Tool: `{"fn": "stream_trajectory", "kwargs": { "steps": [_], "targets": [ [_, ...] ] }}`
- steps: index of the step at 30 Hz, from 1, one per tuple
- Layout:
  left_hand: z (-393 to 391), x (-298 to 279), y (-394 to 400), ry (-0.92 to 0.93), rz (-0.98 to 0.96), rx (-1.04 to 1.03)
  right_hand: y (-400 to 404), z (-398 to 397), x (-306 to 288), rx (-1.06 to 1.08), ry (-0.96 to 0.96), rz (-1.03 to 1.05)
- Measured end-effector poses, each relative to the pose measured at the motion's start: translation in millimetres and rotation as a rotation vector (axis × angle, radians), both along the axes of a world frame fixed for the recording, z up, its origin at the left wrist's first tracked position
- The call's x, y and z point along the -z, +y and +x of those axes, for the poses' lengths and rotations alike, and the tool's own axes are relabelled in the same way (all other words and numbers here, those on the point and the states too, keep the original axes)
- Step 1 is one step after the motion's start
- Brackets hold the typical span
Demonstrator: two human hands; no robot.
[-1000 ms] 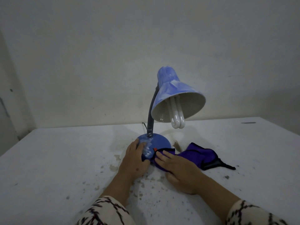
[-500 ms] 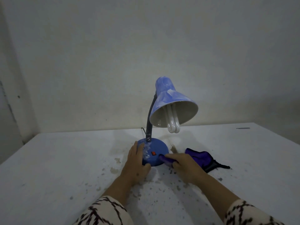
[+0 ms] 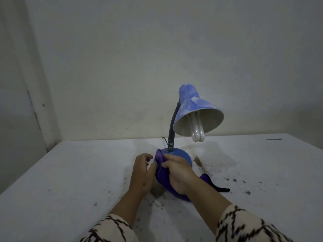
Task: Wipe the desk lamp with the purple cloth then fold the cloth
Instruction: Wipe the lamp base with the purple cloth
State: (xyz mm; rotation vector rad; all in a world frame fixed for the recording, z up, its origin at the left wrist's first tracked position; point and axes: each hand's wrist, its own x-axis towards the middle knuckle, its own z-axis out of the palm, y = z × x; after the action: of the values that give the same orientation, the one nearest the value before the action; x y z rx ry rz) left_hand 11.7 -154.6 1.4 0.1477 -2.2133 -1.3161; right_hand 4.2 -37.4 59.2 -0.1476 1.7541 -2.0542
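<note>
Hands are busy at centre frame: the purple cloth [image 3: 161,173] is gripped by the right hand [image 3: 176,173] on the desk lamp [image 3: 181,157] base; the left hand [image 3: 142,172], loosely curled and empty, rests beside it. Firm, overlapping strokes are advised.

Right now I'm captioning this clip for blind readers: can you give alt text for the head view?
A right hand presses a purple cloth against the round base of a blue desk lamp, the left hand beside it, on a white speckled table.

lamp shade [image 3: 195,109] overhangs the table [image 3: 70,172] right of base; left side open.
</note>
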Motion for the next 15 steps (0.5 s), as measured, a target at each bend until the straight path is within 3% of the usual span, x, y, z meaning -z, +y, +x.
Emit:
{"fn": "stream_trajectory", "kwargs": {
  "steps": [5,9,11,15],
  "targets": [
    [14,-14,-7,0.027,0.272,0.003,-44,1,-8,0.073,-0.085,-0.071],
    [22,-16,-17,-0.001,0.218,-0.041,-47,0,-11,0.026,-0.095,-0.201],
    [22,-14,-21,-0.038,0.179,-0.060,-35,-2,-6,-0.020,0.084,-0.022],
    [17,-9,-23,-0.102,0.247,-0.107,2,-17,4,0.008,0.596,0.608]
  ]
}}
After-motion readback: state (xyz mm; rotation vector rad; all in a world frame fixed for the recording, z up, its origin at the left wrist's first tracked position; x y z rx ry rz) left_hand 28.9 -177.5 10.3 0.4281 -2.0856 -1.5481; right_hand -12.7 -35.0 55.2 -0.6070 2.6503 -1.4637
